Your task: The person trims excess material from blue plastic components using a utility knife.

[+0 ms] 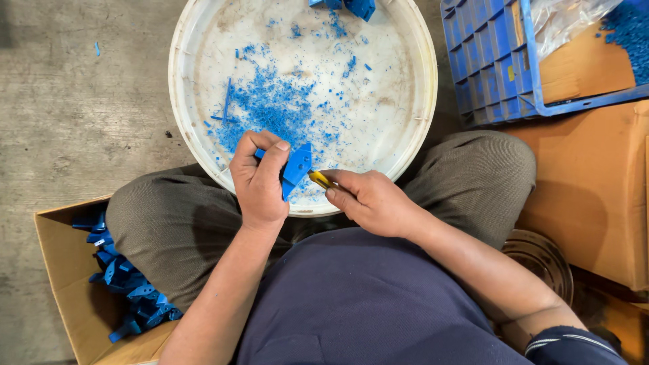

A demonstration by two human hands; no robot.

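Down over the lap, the left hand point(259, 181) pinches a blue part point(296, 169) between thumb and curled fingers point(276, 157), holding it above the near rim of a white tub point(182, 101). Much of the part is hidden behind that hand, so its full shape is hard to make out. The right hand point(372, 201) is closed around a yellow tool point(322, 180); only its tip shows, just beside the part's lower edge, and whether a blade touches the plastic cannot be told. Blue shavings point(270, 105) lie scattered across the tub's floor, thickest toward the left hand. At the tub's far edge more blue pieces point(351, 7) are cut off by the frame. A cardboard box point(64, 270) by the left knee holds a heap of blue parts point(128, 290), partly covered by the leg. To the right, a blue crate point(493, 61) leans on cardboard, with a clear bag point(568, 20) only partly in view.
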